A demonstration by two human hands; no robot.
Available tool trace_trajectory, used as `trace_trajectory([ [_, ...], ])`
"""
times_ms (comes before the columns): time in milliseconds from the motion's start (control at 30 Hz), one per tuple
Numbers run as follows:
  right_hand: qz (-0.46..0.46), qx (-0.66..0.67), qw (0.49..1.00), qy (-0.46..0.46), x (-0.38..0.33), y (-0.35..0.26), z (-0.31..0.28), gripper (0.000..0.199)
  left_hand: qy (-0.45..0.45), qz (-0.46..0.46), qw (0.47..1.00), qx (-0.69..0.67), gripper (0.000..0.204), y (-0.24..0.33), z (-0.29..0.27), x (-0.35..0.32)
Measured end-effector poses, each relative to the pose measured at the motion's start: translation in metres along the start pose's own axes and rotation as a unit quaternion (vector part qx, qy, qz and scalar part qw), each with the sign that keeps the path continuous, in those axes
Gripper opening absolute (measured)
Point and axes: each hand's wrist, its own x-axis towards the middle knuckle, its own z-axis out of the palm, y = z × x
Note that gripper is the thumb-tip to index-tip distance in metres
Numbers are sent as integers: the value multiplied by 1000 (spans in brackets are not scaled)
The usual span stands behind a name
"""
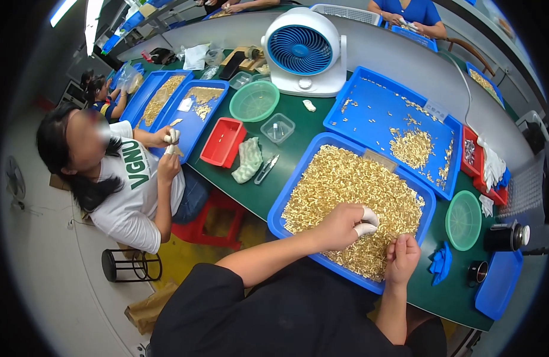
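Observation:
Both my hands are over a blue tray (296, 176) heaped with small gold-coloured metal pieces (346, 181). My left hand (344, 227) wears white finger covers on its thumb and forefinger, which are bent together in a pinch above the pieces. Whatever is between those tips is too small to tell. Beside it, at the tray's near right edge, my right hand (402, 259) is closed, with thumb and forefinger pressed together and the other fingers curled in. Anything inside it is hidden. A second blue tray (369, 116) behind holds a smaller pile of gold pieces.
A white-and-blue fan (304, 50) stands at the back. Left are a red bin (223, 143), green basket (255, 101), clear box (278, 128) and cutter (267, 169). Right are another green basket (463, 220), blue glove (441, 263) and black flask (505, 236). A co-worker (132, 184) sits left.

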Motion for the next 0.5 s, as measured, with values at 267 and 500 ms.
trace_trajectory([
  [267,-11,-46,998,-34,0,2,1,15,-5,-32,984,-176,12,-3,7,-2],
  [500,-21,-90,995,-41,0,4,-1,17,18,3,994,-111,12,-4,11,-4],
])
